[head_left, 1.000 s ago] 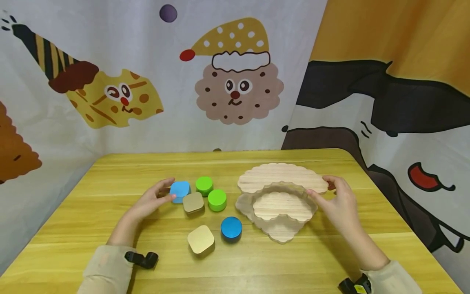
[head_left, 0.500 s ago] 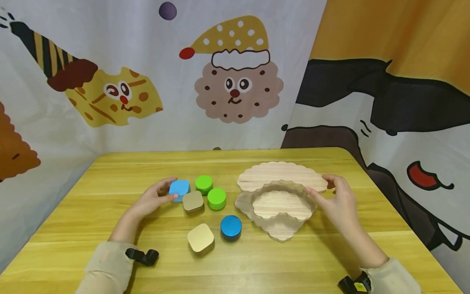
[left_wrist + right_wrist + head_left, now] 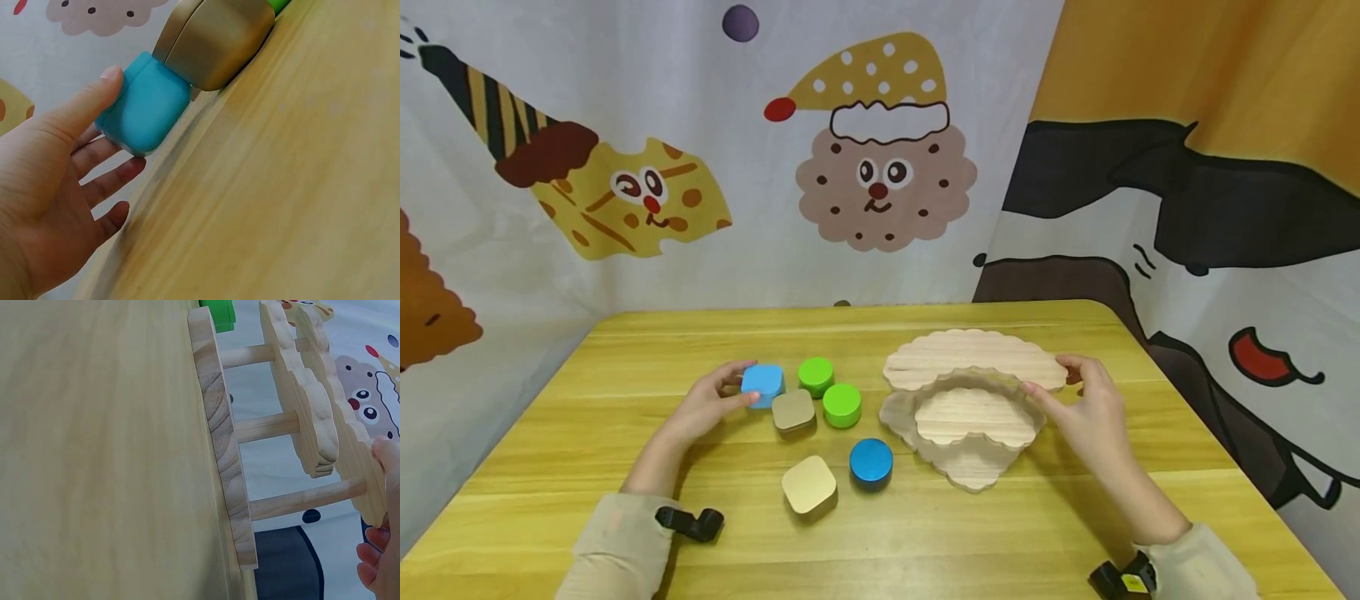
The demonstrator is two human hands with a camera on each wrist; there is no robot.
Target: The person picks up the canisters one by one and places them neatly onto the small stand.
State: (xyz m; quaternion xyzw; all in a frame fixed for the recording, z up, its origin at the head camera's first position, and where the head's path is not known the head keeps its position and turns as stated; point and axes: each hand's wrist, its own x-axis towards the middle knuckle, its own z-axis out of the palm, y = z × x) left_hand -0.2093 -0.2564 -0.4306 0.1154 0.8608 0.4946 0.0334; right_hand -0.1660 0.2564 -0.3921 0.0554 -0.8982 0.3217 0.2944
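My left hand [image 3: 741, 385] pinches a light blue rounded-square block [image 3: 763, 380] between thumb and fingers; the block rests on the table. In the left wrist view the light blue block [image 3: 147, 106] touches a tan block [image 3: 215, 40]. My right hand [image 3: 1047, 375] grips the right end of the top tier [image 3: 970, 357] of a three-tier, cloud-shaped wooden stand, with the index finger above and the thumb at the front edge. In the right wrist view the stand's base [image 3: 222, 425] lies flat on the table, with dowels carrying the upper tiers.
On the yellow wooden table [image 3: 925, 542], left of the stand, lie a tan block [image 3: 793, 410], two green cylinders [image 3: 816, 375] [image 3: 842, 404], a blue cylinder [image 3: 871, 461] and a second tan block [image 3: 808, 484]. Cartoon-printed cloth hangs behind and to the right.
My left hand has eased the light blue block slightly to the left. The right hand and the stand have stayed in place.
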